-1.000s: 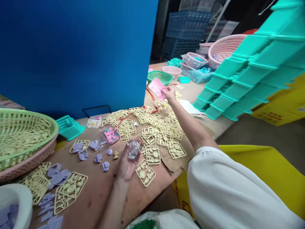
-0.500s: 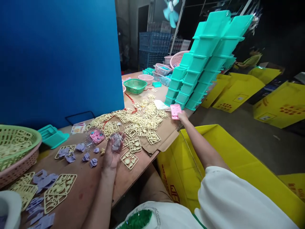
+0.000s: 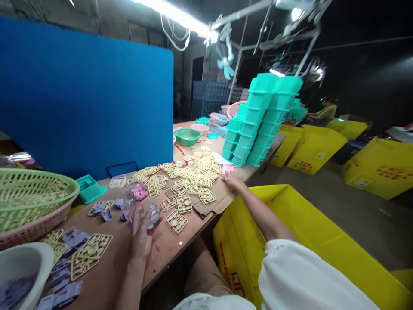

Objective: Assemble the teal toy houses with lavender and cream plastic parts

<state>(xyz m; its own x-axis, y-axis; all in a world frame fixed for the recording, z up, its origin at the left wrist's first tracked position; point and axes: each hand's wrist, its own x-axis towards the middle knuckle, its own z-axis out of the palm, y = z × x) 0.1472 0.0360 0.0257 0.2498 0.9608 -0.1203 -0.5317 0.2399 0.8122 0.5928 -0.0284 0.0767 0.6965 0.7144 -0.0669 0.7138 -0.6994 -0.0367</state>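
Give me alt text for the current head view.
A person's right hand touches a pink plastic piece near stacked turquoise bins, the left hand a clear plastic item. Cream plastic frames lie strewn across the table.

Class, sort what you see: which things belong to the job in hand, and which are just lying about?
Likely in use:
pink piece, at the right hand
clear plastic pieces, at the left hand

Apparently just lying about:
cream frames
purple pieces
green basket
stacked turquoise bins
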